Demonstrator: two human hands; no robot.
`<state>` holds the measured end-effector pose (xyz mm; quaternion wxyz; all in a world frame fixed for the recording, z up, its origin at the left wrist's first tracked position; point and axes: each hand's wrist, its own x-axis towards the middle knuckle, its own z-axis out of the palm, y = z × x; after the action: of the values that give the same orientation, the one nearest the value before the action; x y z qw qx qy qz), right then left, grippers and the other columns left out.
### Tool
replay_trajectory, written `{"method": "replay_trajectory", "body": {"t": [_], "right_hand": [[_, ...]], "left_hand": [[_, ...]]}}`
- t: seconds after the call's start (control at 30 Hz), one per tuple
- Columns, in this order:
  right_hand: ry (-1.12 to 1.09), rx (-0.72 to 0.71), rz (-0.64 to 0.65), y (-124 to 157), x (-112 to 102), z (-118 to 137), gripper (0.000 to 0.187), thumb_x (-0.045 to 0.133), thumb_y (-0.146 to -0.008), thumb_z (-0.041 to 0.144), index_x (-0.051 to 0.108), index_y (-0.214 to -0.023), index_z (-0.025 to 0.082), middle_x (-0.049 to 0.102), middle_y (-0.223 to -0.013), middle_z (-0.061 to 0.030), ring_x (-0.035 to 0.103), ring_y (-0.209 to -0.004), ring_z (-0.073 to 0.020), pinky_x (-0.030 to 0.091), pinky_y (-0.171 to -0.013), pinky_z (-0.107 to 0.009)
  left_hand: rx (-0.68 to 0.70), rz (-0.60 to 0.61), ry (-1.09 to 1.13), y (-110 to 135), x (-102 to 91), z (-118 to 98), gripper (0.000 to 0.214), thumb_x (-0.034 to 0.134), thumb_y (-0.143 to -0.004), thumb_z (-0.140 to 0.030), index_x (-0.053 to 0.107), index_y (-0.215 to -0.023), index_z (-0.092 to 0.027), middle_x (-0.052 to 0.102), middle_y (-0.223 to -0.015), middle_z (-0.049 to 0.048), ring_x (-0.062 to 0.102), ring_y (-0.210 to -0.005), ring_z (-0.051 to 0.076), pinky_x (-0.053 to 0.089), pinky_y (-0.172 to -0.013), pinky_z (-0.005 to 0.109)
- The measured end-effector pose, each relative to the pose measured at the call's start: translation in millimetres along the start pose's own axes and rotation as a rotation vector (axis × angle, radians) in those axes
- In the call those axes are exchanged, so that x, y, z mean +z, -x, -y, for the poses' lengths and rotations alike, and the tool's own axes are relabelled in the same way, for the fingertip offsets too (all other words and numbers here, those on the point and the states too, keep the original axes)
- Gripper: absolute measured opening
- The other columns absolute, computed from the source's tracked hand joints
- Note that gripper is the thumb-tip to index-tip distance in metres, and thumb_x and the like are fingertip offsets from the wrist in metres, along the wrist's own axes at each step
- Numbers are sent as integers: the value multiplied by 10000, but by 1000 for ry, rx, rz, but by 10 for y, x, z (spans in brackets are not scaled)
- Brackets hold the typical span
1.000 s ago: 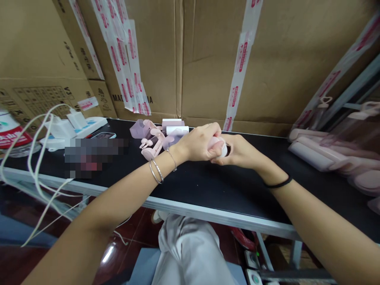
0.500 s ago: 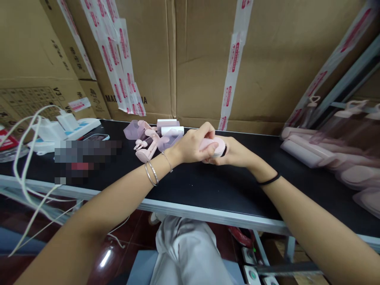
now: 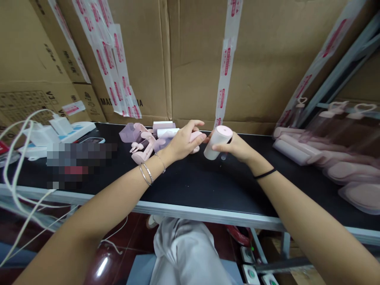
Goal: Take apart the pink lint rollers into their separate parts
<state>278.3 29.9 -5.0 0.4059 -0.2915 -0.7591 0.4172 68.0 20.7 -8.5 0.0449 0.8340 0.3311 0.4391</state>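
Two hands (image 3: 183, 141) (image 3: 240, 148) parted, one gripping cylinder (image 3: 217, 143).

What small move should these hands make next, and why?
Probably bring the pink piece toward the white roller: the left hand holds the piece, the right hand grips the roller, tilted with its pink end up, and a gap parts the two.

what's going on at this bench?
A person is handling roller parts at a black tabletop. The right hand grips a white roll with a pink end, tilted above the surface. The left hand holds a pink plastic piece, partly hidden by the fingers. The two held parts are apart. Loose pink handles lie beyond the left wrist; bagged rollers lie at the right.
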Motion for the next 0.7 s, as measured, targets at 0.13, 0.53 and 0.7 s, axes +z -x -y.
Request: {"method": "replay_trajectory", "body": {"t": [0.13,0.53,0.7], "right_hand": [[-115,54,-168,-21,-6,-40,481,779,-640,515,596,-916,166,526,-608,44,319,-402,-43,227,-355,-219],[-34,50,-119,-49,145,-39,675,737,-620,680,532,-1051,203,584,-728,0,476,-544,-113,369,-478,-259],[200,-15,-153,-67,154,-127,672,648,-697,709,520,-1075,169,613,-994,-91,577,-906,-215,466,-774,-344]], "left_hand": [[-20,6,-249,-3,92,112,538,468,-915,-408,421,-1341,-85,472,-1359,217,462,-1278,294,379,-1072,474],[-91,215,47,70,190,-17,872,602,-832,-525,179,-1498,-153,502,-1406,223,544,-1248,296,448,-998,438],[-117,199,72,90,227,-7,874,638,-811,-368,131,-1505,-205,563,-1293,164,618,-1075,239,500,-883,373]]}}
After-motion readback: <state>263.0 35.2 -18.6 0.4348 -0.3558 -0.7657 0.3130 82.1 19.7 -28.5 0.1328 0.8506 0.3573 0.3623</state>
